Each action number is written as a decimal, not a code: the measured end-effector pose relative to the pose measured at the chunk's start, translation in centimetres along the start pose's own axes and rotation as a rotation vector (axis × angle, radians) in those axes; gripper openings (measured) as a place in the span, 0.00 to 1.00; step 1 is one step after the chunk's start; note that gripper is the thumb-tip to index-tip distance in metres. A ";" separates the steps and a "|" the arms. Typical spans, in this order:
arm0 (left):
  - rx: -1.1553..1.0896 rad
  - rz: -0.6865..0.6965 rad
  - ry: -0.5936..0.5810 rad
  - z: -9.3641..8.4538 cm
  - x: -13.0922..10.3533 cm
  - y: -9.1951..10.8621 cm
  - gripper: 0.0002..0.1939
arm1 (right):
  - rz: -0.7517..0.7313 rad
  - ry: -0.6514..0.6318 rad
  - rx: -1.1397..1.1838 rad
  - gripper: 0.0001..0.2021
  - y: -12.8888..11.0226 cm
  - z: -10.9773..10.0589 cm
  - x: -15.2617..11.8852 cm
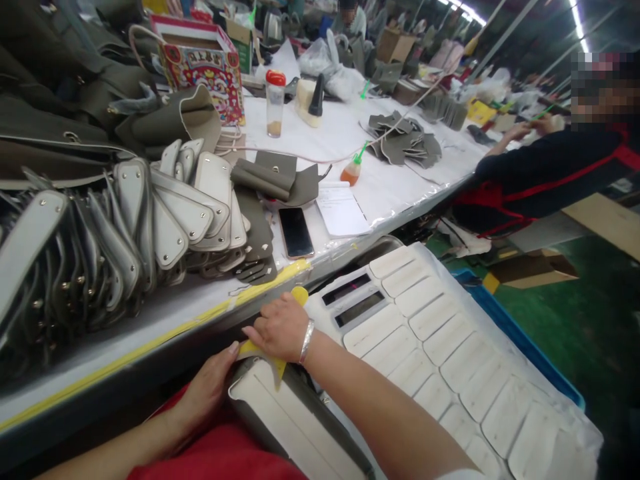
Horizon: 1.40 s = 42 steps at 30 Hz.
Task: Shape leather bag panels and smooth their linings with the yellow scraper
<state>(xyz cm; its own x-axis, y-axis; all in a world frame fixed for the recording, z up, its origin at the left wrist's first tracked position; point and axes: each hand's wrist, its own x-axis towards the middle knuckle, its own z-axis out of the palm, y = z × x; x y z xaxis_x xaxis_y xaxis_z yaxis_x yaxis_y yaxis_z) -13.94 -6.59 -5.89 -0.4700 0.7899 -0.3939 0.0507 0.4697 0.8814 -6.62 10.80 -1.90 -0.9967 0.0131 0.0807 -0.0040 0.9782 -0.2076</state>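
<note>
In the head view, my right hand (283, 327), with a silver bracelet at the wrist, is closed round a yellow piece (299, 295) whose rounded end sticks out past the fingers. A pointed yellow part reaches down over the end of a grey-green and cream bag-like item (295, 413). That item lies at my lap, against the table edge. My left hand (213, 380) is at its upper left corner, the thumb pressed on the yellow piece beside my right hand; its other fingers are partly hidden.
Stacked grey straps (165, 220) cover the table's left. A phone (296, 232), notepad (343, 210), glue bottle (353, 168) and red-lidded jar (275, 103) lie beyond. Cream pieces (450, 360) fill a surface at right. A person in dark clothing (555, 173) sits at upper right.
</note>
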 end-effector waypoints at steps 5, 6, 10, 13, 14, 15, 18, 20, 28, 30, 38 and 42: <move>0.192 0.124 0.030 -0.4 0.0 -2.4 0.26 | 0.055 0.001 0.045 0.24 -0.2 0.2 -0.7; 0.208 0.129 0.020 -0.4 0.0 -2.3 0.26 | 0.071 0.007 0.055 0.24 -0.2 0.3 -0.9; 0.191 0.101 -0.022 -0.2 0.6 -0.2 0.27 | 0.164 0.032 0.079 0.24 -0.7 0.7 -1.6; 0.123 0.094 -0.061 0.1 1.0 1.1 0.29 | 0.246 0.029 0.075 0.24 -1.2 0.8 -2.2; 0.105 0.098 -0.074 0.1 1.1 1.2 0.29 | 0.277 0.029 0.070 0.24 -1.4 0.9 -2.5; 0.089 0.102 -0.091 0.2 1.1 1.2 0.29 | 0.306 0.031 0.064 0.25 -1.6 0.9 -2.8; 0.046 0.104 -0.163 0.2 1.4 0.9 0.28 | 0.372 0.030 0.051 0.25 -2.2 0.8 -3.9; 0.025 0.142 -0.214 0.2 1.6 0.9 0.27 | 0.412 0.019 0.035 0.25 -2.7 0.6 -4.6; -0.241 0.034 -0.500 -0.7 2.2 1.7 0.28 | 0.630 -0.171 -0.044 0.26 -4.1 -1.8 -7.9; -0.318 -0.044 -0.555 -1.2 2.2 1.4 0.31 | 0.778 -0.207 -0.009 0.27 -4.5 -3.2 -10.0; -0.217 0.074 -0.738 -2.8 3.1 1.6 0.29 | 1.133 0.048 0.856 0.20 -11.6 -6.8 -16.9; 0.031 0.243 -0.748 -3.9 4.0 3.2 0.22 | 1.176 0.393 1.383 0.18 -16.3 -4.1 -15.6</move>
<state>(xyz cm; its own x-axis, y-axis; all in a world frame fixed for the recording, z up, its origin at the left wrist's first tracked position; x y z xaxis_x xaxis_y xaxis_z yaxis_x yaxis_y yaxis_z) -19.06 -3.45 -3.65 0.2752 0.9222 -0.2716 0.1061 0.2516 0.9620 9.31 -4.48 4.25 -0.4627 0.7141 -0.5254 0.3330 -0.4092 -0.8495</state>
